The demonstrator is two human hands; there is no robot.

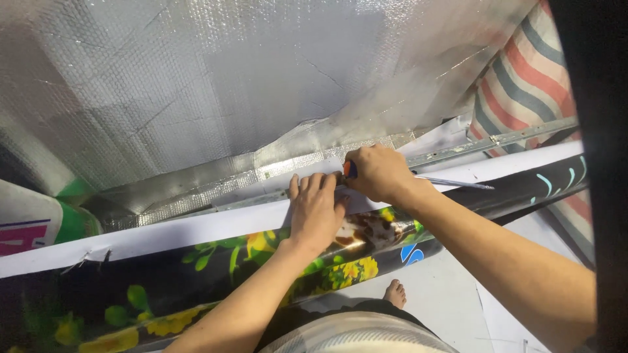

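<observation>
Left hand [316,210] lies flat with its fingers spread and pressed down on the white paper margin [196,229] of a long printed sheet with yellow flowers on black [163,287], just beside the long thin metal straightedge [458,151]. Right hand [378,171] is closed in a fist around the orange-and-blue handled cutting knife [350,169], touching the near edge of that straightedge and sitting directly next to the left fingertips. The blade itself is hidden under the fist, so I can only suppose it rests against the rule.

Nearer than the straightedge, a bare foot [395,293] shows on the pale floor [451,287] below the rolled sheet.

The straightedge's long axis runs from lower left up to upper right, and the knife handle points leftward along it, towards the left hand.

With the left fingertips so close to the knife, a slip of the blade off the rule could, in my judgement, cut them; a shifting rule would also send the cut crooked.

Beyond the straightedge hangs crinkled silver foil insulation sheeting [196,85], and to its right a red, white and green striped cloth [530,78].
</observation>
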